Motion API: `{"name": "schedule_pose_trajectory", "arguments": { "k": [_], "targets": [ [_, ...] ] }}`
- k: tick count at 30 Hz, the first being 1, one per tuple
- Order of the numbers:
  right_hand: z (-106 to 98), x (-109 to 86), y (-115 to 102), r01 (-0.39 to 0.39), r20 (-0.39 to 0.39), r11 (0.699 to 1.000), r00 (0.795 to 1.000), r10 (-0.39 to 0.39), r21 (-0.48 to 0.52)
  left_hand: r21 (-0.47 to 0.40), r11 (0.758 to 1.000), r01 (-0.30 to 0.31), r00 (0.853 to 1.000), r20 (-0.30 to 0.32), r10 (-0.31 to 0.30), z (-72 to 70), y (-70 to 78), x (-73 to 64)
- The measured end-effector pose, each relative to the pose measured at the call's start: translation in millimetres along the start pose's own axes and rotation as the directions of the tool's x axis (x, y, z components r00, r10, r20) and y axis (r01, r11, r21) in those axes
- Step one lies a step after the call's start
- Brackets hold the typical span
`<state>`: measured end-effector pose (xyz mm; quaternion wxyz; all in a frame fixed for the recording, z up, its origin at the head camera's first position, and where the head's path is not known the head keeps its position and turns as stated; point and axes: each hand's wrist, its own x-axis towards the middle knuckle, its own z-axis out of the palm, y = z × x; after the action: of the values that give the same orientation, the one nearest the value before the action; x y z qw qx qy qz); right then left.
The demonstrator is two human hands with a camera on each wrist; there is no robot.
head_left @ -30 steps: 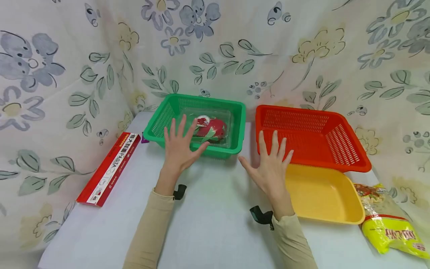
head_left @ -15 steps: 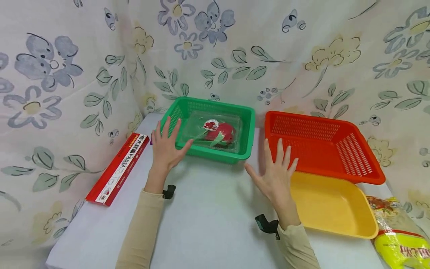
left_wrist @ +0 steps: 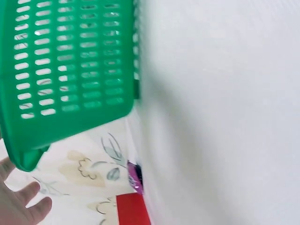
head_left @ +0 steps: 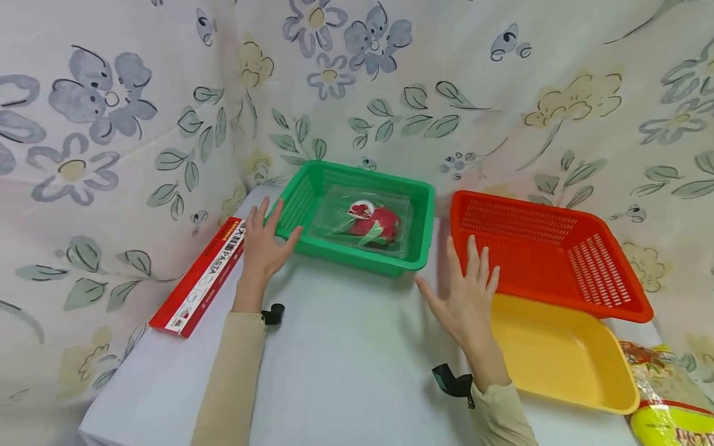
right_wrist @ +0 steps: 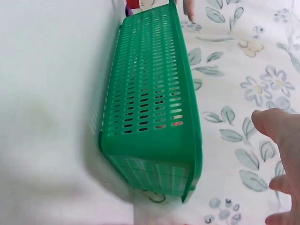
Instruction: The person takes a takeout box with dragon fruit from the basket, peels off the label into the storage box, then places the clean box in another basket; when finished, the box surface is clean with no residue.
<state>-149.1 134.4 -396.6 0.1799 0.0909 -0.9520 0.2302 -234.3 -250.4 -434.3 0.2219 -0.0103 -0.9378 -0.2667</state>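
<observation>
My left hand [head_left: 263, 244], fingers spread and holding nothing, hovers at the left front corner of the green basket [head_left: 357, 261]. In the left wrist view its fingertips show just beside the basket's rim. Inside that basket lies a clear plastic box [head_left: 330, 207] with a red dragon fruit [head_left: 385, 223] and a round label. My right hand [head_left: 465, 303] is spread too, with nothing in it. It hangs over the table between the green basket and the red basket [head_left: 502, 266], its fingertips overlapping the red basket's left side in the head view.
A yellow tray [head_left: 558, 353] sits in front of the red basket. Beyond it at the right edge lies a yellow-and-clear food bag [head_left: 675, 396]. The long red pasta box [head_left: 203, 275] is at the left. A small purple item [left_wrist: 135, 177] peeks out behind the green basket.
The head view has swung, shifting everything on the table to the right. My left hand has moved left, from over the green basket to its left corner; my right hand stays raised near the red basket.
</observation>
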Motion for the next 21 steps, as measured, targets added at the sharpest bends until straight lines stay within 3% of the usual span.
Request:
{"name": "schedule_pose_trajectory", "arguments": {
  "k": [5,13,16,21],
  "targets": [
    [-4.4,13.5,-5.0,0.031,-0.023,1.000,0.999,-0.031,-0.004,-0.066,0.998,0.009,1.000,0.000,-0.009,5.1,-5.1,1.2],
    [-11.2,36.9,-16.5,0.106,0.015,0.993,0.994,-0.107,0.043,-0.125,0.991,0.039,0.999,0.010,-0.038,13.6,-8.3,7.3],
    [-11.6,49.3,-21.4,0.123,0.048,0.989,0.991,-0.127,0.086,-0.143,0.989,0.036,0.999,0.009,-0.035,14.3,-8.4,10.0],
    [-1.9,71.4,-30.0,0.081,0.183,0.985,0.977,-0.109,0.155,-0.149,0.987,0.054,0.998,0.035,-0.049,12.7,-14.3,2.5]
  ]
}}
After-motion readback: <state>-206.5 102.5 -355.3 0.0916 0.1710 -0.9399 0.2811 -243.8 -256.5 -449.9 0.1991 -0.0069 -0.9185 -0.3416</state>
